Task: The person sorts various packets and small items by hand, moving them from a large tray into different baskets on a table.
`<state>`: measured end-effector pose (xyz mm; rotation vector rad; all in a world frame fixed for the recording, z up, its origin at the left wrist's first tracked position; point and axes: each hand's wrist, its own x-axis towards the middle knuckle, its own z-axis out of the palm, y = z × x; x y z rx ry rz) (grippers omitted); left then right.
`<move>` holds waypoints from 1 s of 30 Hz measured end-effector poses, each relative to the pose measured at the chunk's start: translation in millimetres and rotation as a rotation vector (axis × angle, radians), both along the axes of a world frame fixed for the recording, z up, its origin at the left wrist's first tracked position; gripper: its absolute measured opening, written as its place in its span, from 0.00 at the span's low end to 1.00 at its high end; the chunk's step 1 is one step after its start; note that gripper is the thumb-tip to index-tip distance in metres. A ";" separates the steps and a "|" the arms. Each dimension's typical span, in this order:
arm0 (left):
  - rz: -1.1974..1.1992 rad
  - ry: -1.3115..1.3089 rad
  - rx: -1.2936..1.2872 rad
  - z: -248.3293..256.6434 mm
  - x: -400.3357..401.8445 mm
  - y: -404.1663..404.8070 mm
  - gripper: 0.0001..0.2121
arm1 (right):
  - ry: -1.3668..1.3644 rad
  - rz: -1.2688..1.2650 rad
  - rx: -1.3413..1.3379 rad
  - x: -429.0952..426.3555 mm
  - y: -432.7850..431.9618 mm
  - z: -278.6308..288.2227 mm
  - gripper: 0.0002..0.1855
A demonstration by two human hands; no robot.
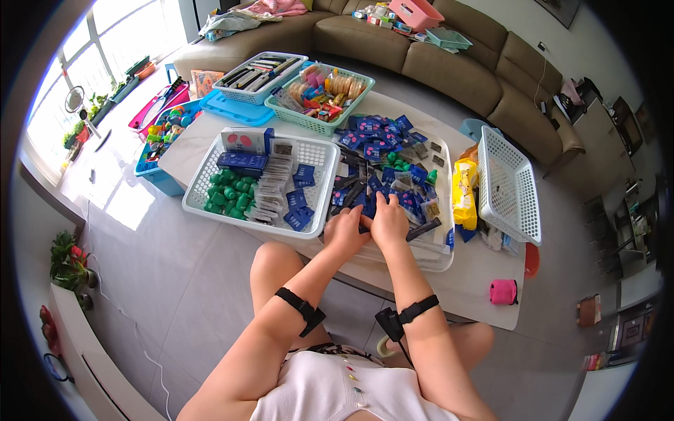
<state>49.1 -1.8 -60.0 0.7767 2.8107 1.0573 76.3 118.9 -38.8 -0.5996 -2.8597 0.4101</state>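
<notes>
Both hands are over the near part of a clear plastic tray (447, 158) heaped with blue sachets (372, 129), black stick packets (355, 193) and a few green capsule-shaped pieces (398, 161). My left hand (346, 230) has its fingers bent down by small dark blue packets; whether it grips one is hidden. My right hand (388, 220) touches it at the thumbs, with its fingers reaching onto the sachets. To the left, a white perforated basket (329, 179) holds green pieces (229, 193), a row of clear packets (274, 181), blue sachets (298, 210) and blue-and-white boxes (242, 163).
Behind stand a basket of black-and-white packets (247, 96) and a green basket of snacks (316, 125). On the right are a yellow packet (465, 192), an upturned-edge white basket (508, 184) and a pink pouch (504, 292). A blue toy bin (166, 179) adjoins the table's left edge.
</notes>
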 end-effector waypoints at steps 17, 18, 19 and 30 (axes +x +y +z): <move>-0.126 0.096 0.207 -4.1 10.6 -4.5 0.27 | -0.131 0.096 0.210 -17.4 6.2 -3.1 0.11; -0.113 0.046 0.243 -3.6 10.4 -7.0 0.25 | -0.112 0.134 0.186 -14.4 6.4 -0.6 0.14; -0.107 0.047 0.244 -5.8 9.1 -10.0 0.25 | -0.111 0.140 0.188 -11.3 7.2 2.3 0.14; -0.059 0.015 0.658 31.4 9.9 -23.7 0.16 | 0.410 0.051 -1.152 3.9 36.7 34.7 0.15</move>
